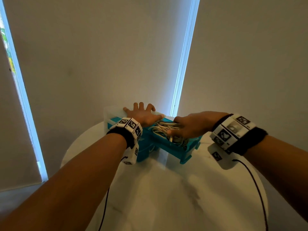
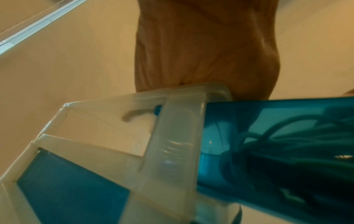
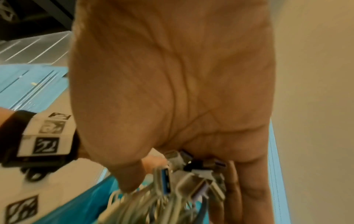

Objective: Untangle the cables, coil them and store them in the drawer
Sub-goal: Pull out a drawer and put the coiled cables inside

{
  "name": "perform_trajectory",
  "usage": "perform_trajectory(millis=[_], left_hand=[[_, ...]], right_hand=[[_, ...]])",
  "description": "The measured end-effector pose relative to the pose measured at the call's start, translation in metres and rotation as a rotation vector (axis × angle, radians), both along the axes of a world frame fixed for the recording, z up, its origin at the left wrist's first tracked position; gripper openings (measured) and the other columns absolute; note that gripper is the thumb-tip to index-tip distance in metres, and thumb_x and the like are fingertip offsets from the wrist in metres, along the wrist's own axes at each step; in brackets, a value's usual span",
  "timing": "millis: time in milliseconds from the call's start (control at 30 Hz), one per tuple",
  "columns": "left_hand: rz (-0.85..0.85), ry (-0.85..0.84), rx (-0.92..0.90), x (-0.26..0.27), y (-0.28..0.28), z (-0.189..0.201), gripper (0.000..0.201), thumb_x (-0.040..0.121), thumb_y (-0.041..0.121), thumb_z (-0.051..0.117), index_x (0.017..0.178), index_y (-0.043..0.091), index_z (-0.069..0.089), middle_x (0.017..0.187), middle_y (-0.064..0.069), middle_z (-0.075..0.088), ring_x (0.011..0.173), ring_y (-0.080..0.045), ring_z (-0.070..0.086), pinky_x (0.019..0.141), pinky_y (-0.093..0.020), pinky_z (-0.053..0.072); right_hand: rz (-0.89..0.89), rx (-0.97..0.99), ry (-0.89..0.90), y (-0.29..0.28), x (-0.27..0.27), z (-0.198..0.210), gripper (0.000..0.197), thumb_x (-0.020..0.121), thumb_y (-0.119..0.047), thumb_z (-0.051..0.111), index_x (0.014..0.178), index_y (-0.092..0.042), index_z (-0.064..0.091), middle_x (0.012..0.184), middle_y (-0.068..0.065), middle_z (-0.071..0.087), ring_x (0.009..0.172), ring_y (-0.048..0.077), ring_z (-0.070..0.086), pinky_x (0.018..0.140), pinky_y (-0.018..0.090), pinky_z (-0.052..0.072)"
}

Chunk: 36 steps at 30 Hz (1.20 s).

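Observation:
A small drawer unit with a translucent white frame (image 1: 112,111) and teal drawers stands at the far edge of the round table. Its top drawer (image 1: 184,155) is pulled out toward me and holds a bundle of white cables (image 1: 159,129). My left hand (image 1: 143,115) lies flat on top of the unit with fingers spread. My right hand (image 1: 188,125) rests on the cables inside the drawer, fingers straight and thumb down on them. In the right wrist view the cables (image 3: 172,194) end in several USB plugs (image 3: 166,178) under the palm. The left wrist view shows the cables (image 2: 287,144) through the teal drawer wall.
The white round table (image 1: 166,197) spreads out in front of the unit. Thin black wires (image 1: 256,185) hang from both wrist bands over it. Behind the table are closed blinds with bright gaps (image 1: 185,55). A lower teal drawer (image 1: 145,150) sits shut in the frame.

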<state>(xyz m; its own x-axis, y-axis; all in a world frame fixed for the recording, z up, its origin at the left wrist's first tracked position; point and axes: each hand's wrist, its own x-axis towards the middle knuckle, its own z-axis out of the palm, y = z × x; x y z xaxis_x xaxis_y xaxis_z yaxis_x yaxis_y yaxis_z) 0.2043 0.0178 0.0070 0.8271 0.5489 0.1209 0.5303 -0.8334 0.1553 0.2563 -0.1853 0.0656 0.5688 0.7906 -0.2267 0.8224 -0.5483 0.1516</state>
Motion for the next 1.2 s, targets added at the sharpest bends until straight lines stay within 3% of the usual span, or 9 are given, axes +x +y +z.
perform_trajectory(millis=[233, 500, 667, 800, 867, 967, 1067, 1133, 1200], left_hand=[[-0.022, 0.021, -0.008, -0.001, 0.0, 0.001, 0.083, 0.093, 0.088, 0.029, 0.159, 0.037, 0.027, 0.171, -0.012, 0.019, 0.158, -0.039, 0.014, 0.121, -0.075, 0.007], [-0.011, 0.062, 0.009, 0.005, 0.001, -0.001, 0.108, 0.078, 0.102, 0.024, 0.163, 0.035, 0.021, 0.175, -0.012, 0.01, 0.16, -0.043, 0.007, 0.12, -0.079, 0.004], [-0.01, 0.069, 0.02, 0.007, 0.003, -0.003, 0.115, 0.072, 0.104, 0.033, 0.164, 0.036, 0.02, 0.175, -0.011, 0.01, 0.16, -0.043, 0.007, 0.12, -0.078, 0.006], [0.018, 0.068, 0.016, 0.008, 0.001, -0.001, 0.114, 0.071, 0.102, 0.045, 0.163, 0.037, 0.021, 0.174, -0.013, 0.011, 0.159, -0.043, 0.009, 0.121, -0.077, 0.006], [0.02, 0.068, -0.002, 0.008, 0.002, 0.001, 0.113, 0.072, 0.1, 0.049, 0.162, 0.038, 0.022, 0.174, -0.013, 0.012, 0.159, -0.043, 0.009, 0.121, -0.078, 0.005], [0.005, 0.065, -0.024, 0.008, 0.003, 0.002, 0.112, 0.071, 0.098, 0.053, 0.161, 0.038, 0.024, 0.173, -0.012, 0.013, 0.159, -0.043, 0.009, 0.12, -0.079, 0.005], [-0.016, 0.068, -0.027, 0.007, 0.005, 0.004, 0.109, 0.073, 0.097, 0.055, 0.16, 0.039, 0.026, 0.173, -0.012, 0.016, 0.158, -0.043, 0.011, 0.12, -0.078, 0.008], [-0.03, 0.07, -0.024, 0.006, 0.006, 0.006, 0.106, 0.074, 0.096, 0.055, 0.16, 0.04, 0.027, 0.172, -0.012, 0.017, 0.158, -0.043, 0.013, 0.121, -0.077, 0.01], [-0.047, 0.061, -0.022, 0.004, 0.008, 0.007, 0.103, 0.075, 0.095, 0.054, 0.159, 0.041, 0.029, 0.172, -0.011, 0.019, 0.158, -0.042, 0.015, 0.121, -0.076, 0.011]], right_hand=[[0.063, 0.197, 0.143, -0.013, 0.024, -0.024, 0.058, 0.108, -0.064, 0.034, 0.137, -0.017, 0.05, 0.123, 0.003, 0.071, 0.1, 0.014, 0.068, 0.087, 0.03, 0.057], [0.097, 0.417, 0.038, 0.014, 0.051, -0.056, 0.033, 0.114, -0.038, 0.046, 0.136, -0.014, 0.044, 0.115, 0.014, 0.072, 0.092, 0.024, 0.069, 0.085, 0.039, 0.061], [0.141, 0.491, 0.16, 0.007, 0.046, -0.058, 0.033, 0.114, -0.048, 0.034, 0.133, -0.021, 0.039, 0.113, 0.009, 0.072, 0.093, 0.024, 0.072, 0.085, 0.043, 0.063], [0.248, 0.393, -0.11, -0.008, 0.038, -0.037, 0.054, 0.112, -0.055, 0.03, 0.143, -0.022, 0.06, 0.153, 0.006, 0.045, 0.131, 0.026, 0.054, 0.111, 0.049, 0.049], [0.294, 0.306, -0.159, -0.015, 0.029, -0.02, 0.067, 0.108, -0.067, 0.025, 0.149, -0.028, 0.06, 0.159, 0.002, 0.045, 0.145, 0.024, 0.041, 0.119, 0.047, 0.039], [0.268, 0.172, 0.126, -0.029, 0.02, -0.004, 0.089, 0.09, -0.09, 0.039, 0.161, -0.038, 0.042, 0.165, -0.006, 0.038, 0.148, 0.02, 0.041, 0.12, 0.042, 0.04], [0.238, 0.111, 0.294, -0.043, 0.022, -0.008, 0.116, 0.07, -0.085, 0.075, 0.166, -0.048, 0.021, 0.171, -0.024, 0.012, 0.156, 0.014, 0.025, 0.128, 0.041, 0.029], [0.276, 0.072, 0.221, -0.051, 0.027, -0.023, 0.141, 0.055, -0.085, 0.084, 0.167, -0.051, 0.005, 0.172, -0.029, -0.007, 0.162, 0.013, 0.008, 0.134, 0.045, 0.015], [0.379, 0.108, 0.058, -0.056, 0.035, -0.041, 0.149, 0.052, -0.085, 0.086, 0.167, -0.049, -0.001, 0.174, -0.024, -0.012, 0.164, 0.015, 0.005, 0.134, 0.045, 0.013]])
